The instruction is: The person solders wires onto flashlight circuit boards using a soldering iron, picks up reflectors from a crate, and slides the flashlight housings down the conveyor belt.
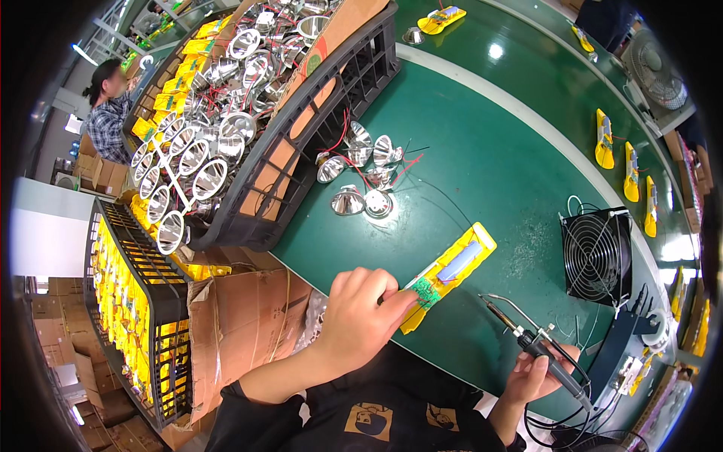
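My left hand [363,315] is closed on the near end of a yellow plastic housing [488,235], its thumb beside a green circuit board [426,292]. A blue cylindrical battery [459,261] lies in that housing. In my right hand [532,377] is a soldering iron [539,348] with a bent metal feed tube fixed to it. Its tip points up and left, apart from the housing. Farther off on the green table, several silver reflector cups [347,200] with red and black wires lie in a loose cluster.
A black crate [263,181] heaped with reflectors and yellow housings stands at the left. Below it is another crate [167,354] of yellow parts. A black fan [597,255] sits at the right. Beyond, a green conveyor belt [520,68] carries yellow housings. A person [110,113] sits far left.
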`<act>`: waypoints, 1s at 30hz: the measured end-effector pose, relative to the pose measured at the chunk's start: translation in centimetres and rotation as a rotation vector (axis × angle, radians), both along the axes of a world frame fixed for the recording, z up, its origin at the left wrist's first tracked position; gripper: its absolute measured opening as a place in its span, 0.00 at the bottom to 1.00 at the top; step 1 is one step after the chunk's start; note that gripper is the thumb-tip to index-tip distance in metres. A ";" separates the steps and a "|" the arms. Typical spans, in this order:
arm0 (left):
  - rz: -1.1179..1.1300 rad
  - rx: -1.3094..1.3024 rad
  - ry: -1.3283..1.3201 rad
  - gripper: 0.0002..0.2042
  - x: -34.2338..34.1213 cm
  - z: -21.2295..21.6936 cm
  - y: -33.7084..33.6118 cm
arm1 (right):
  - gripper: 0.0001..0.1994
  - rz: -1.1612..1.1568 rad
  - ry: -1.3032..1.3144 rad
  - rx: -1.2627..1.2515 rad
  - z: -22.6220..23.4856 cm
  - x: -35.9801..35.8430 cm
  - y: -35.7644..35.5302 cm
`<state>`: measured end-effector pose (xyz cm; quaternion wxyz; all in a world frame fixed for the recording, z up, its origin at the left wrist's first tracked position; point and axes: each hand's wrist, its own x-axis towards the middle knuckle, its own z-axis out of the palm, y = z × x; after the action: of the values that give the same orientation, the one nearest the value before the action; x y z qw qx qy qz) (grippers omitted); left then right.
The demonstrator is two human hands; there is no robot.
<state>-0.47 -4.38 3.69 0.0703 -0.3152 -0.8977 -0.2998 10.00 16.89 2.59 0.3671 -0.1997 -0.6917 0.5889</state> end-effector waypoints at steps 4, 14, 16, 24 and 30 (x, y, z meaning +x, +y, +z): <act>-0.016 -0.052 0.020 0.08 0.1 0.0 0.1 | 0.20 0.032 0.037 -0.060 -0.2 0.3 0.1; 0.006 -0.314 0.010 0.08 0.7 1.2 0.6 | 0.14 0.155 0.089 -0.125 -0.5 0.7 0.3; -0.018 -0.362 0.034 0.09 0.9 1.9 1.1 | 0.14 0.134 0.092 -0.126 -0.5 0.8 0.3; -0.031 -0.124 0.084 0.09 2.4 1.3 0.8 | 0.15 0.102 0.106 -0.112 -1.5 0.5 0.4; -0.003 0.054 0.155 0.11 4.3 -1.3 0.9 | 0.18 0.034 0.116 -0.125 -1.4 0.7 0.6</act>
<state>3.81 -3.46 2.36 0.1476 -0.3370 -0.8806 -0.2986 10.66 17.49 1.22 0.3834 -0.1758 -0.6345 0.6477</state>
